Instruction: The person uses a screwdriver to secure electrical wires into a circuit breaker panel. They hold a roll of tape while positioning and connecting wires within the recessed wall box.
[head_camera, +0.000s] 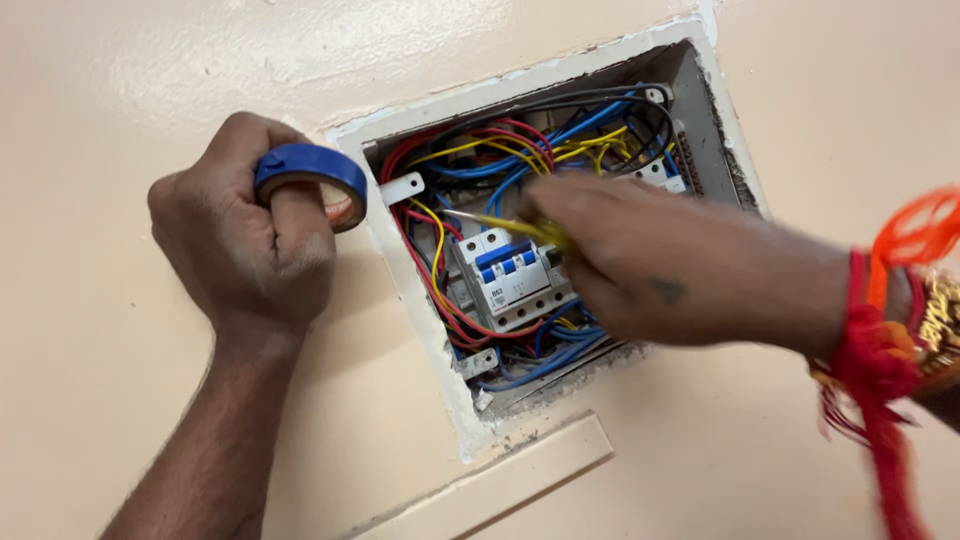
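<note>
My left hand (245, 235) rests in a fist against the wall, left of a recessed electrical box (700, 110). A roll of blue insulating tape (312, 180) sits around one of its fingers. My right hand (640, 260) reaches into the box from the right and grips a yellow-handled screwdriver (500, 224), whose metal tip points left toward the red and yellow wires. Just below the tool sits a white circuit breaker with blue switches (510, 278). Red, yellow, blue and black wires (520, 150) fill the box.
The box is set into a cream painted wall (150, 60) with a rough plaster edge. A cream trim strip (500, 485) runs below the box. Red and orange threads (880, 370) hang from my right wrist.
</note>
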